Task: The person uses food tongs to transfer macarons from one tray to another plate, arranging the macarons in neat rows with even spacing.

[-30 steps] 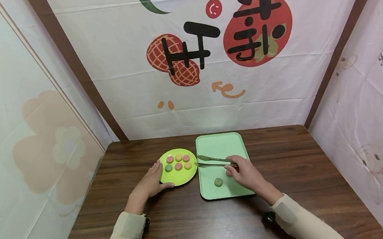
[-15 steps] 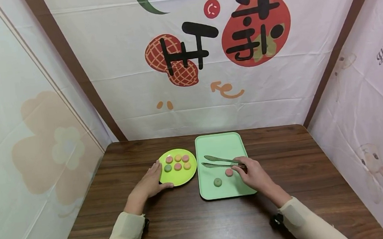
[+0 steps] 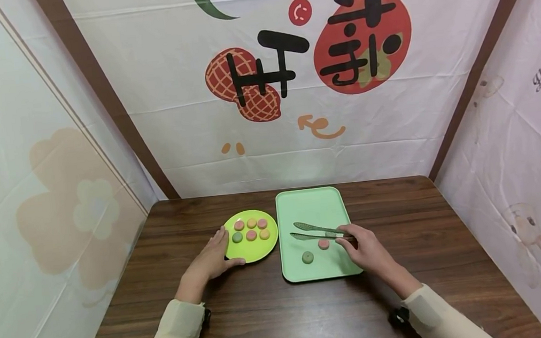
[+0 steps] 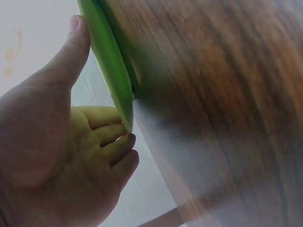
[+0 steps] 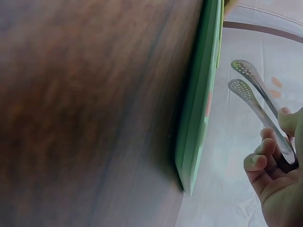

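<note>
My right hand [image 3: 365,246] holds metal tongs [image 3: 316,230] by the handle end, above the pale green tray [image 3: 307,203]. Their perforated tips point left and stand apart with nothing between them, as the right wrist view shows. On the tray lie a pink macaron [image 3: 323,244] and a green macaron [image 3: 308,257]. My left hand [image 3: 213,257] rests with spread, relaxed fingers against the left rim of a yellow-green plate [image 3: 254,253]; its thumb lies along the near rim. Several pink, yellow and green macarons [image 3: 251,235] sit in two rows on that plate.
The dark wooden table [image 3: 283,318] carries the plate and tray side by side. A printed white cloth [image 3: 176,139] hangs behind the table's far edge, with more cloth at both sides.
My right hand has drawn the tongs back to the right, from the plate's edge to over the tray, uncovering the pink macaron. My left hand stays at the plate.
</note>
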A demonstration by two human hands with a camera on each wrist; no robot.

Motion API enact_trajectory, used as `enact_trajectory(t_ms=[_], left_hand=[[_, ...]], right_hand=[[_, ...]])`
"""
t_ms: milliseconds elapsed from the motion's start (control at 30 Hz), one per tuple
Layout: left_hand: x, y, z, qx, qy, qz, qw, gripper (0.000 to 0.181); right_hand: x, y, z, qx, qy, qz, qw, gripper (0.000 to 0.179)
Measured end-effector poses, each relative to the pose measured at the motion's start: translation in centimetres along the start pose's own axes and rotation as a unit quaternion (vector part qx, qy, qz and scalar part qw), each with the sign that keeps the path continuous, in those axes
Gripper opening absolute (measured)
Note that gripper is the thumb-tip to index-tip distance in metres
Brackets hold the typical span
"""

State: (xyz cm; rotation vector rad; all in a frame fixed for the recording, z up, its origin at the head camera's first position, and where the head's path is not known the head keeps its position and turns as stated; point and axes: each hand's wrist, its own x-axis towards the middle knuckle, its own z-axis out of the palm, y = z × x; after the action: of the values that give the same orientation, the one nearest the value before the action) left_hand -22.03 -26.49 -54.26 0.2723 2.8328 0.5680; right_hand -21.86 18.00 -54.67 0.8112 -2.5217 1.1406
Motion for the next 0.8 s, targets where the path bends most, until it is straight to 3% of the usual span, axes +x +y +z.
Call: enact_trajectory(t_ms=[367,800], left_hand=[[-0.1,0.3,-0.1,0.002,0.000,-0.003,1.0000,0.114],[0.0,0.3,-0.1,0.009,-0.005,0.000,0.9999,0.114]], right_hand=[[-1.3,0.3,-0.5,-0.004,0.014,-0.033,0.9994,0.028],[-2.6,0.6,-1.0,0.006,-0.002,-0.073,0.9973,0.029]])
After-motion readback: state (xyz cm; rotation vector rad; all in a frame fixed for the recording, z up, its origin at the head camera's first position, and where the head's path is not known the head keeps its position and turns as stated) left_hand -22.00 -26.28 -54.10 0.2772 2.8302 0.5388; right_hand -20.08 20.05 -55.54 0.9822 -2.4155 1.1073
